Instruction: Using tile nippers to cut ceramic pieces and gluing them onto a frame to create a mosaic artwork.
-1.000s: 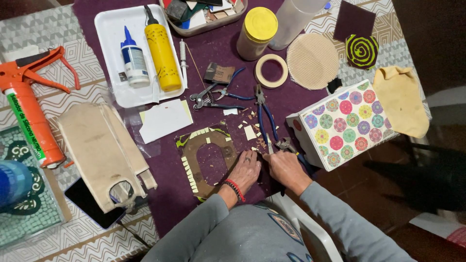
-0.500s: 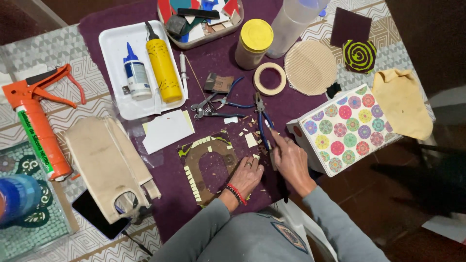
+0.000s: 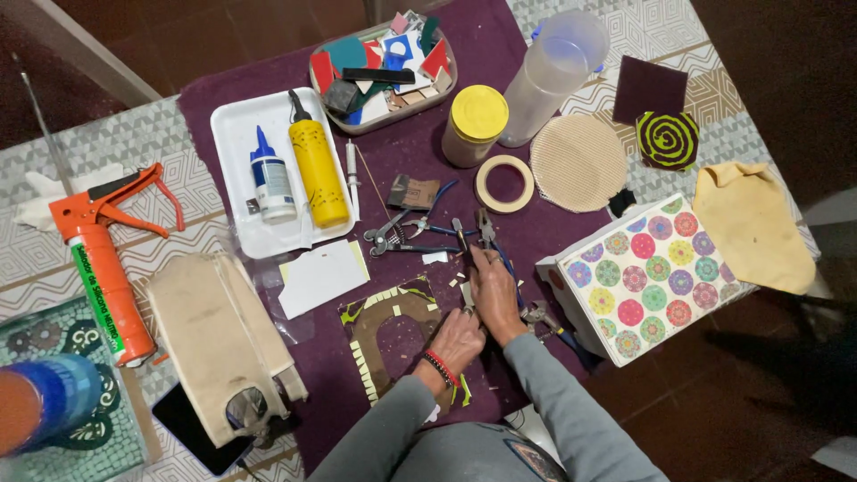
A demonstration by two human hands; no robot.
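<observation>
Change since earlier frame: right hand [image 3: 494,295] is now being seen extended further up the mat, its fingers being laid on the blue-handled nippers [image 3: 489,239]; left hand [image 3: 457,340] is being kept at the arch's edge.
Right hand: fingers are being curled over the nippers' handles; whether they are being fully clasped cannot be told.
Left hand: it is being rested, loosely closed, on the purple mat [image 3: 420,170] beside the mosaic piece; whether a tile chip is being pinched cannot be told. A red and black bracelet [image 3: 438,367] is being worn at the wrist.
Work piece: a brown arch-shaped mosaic base [image 3: 386,335], edged with pale tiles, is being kept flat just left of both hands.
Surroundings: a second pair of pliers [image 3: 395,234] is lying above; a white tray [image 3: 234,134] is holding a yellow bottle [image 3: 317,174] and a white glue bottle [image 3: 270,178]; a dotted box [image 3: 644,272] is standing to the right.
</observation>
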